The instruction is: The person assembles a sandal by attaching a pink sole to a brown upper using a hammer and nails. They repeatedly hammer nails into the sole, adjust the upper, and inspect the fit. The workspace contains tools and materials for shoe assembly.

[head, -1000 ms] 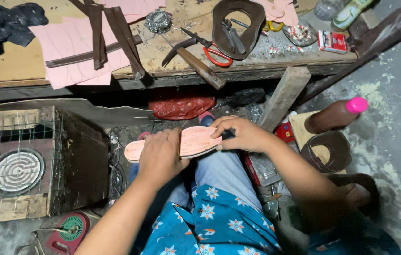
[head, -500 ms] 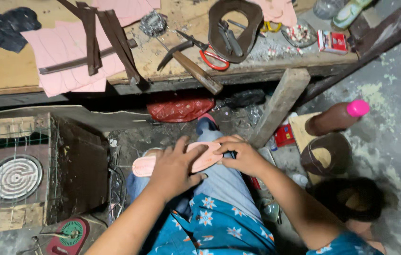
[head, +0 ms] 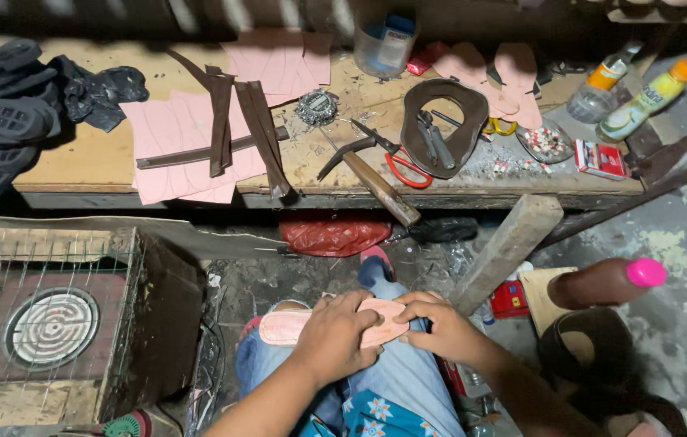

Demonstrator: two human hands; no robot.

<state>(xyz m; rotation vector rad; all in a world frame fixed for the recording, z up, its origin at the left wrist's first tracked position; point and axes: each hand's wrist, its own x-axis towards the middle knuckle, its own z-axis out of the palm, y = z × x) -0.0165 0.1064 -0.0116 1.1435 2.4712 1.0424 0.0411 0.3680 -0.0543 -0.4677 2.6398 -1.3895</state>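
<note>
Step in hand: both hands press a pink sole piece [head: 343, 324] flat across the lap, seemingly bedding one layer onto another.
Left hand [head: 335, 340]: palm down on the middle of the sole piece, fingers spread over its top; pressing rather than gripping.
Right hand [head: 441, 328]: fingers curled round the sole piece's end at 3 o'clock, pinching it.
Sole piece: lies crosswise on the knees, its rounded end showing at 9 o'clock of the left hand, the rest covered by the hands.
Next move, as a judgement: the edges need to stay lined up while pressure runs along the length; the hidden middle cannot be checked from here.
Workbench [head: 76, 162]: at 12 o'clock, well apart from the lap.
On the bench: a hammer [head: 372, 180] with its handle over the front edge, red-handled scissors [head: 396, 162] just beside it, a brown horseshoe-shaped leather piece [head: 439, 125], pink cut sheets [head: 173, 137] with brown straps [head: 238, 129] across them.
Heater box [head: 48, 324]: at 9 o'clock, a coil behind wire mesh, close to the left knee.
In the way: a wooden post [head: 509, 247] leaning at 2 o'clock, near the right hand; a pink-capped brown bottle [head: 606, 282] at 3 o'clock.
</note>
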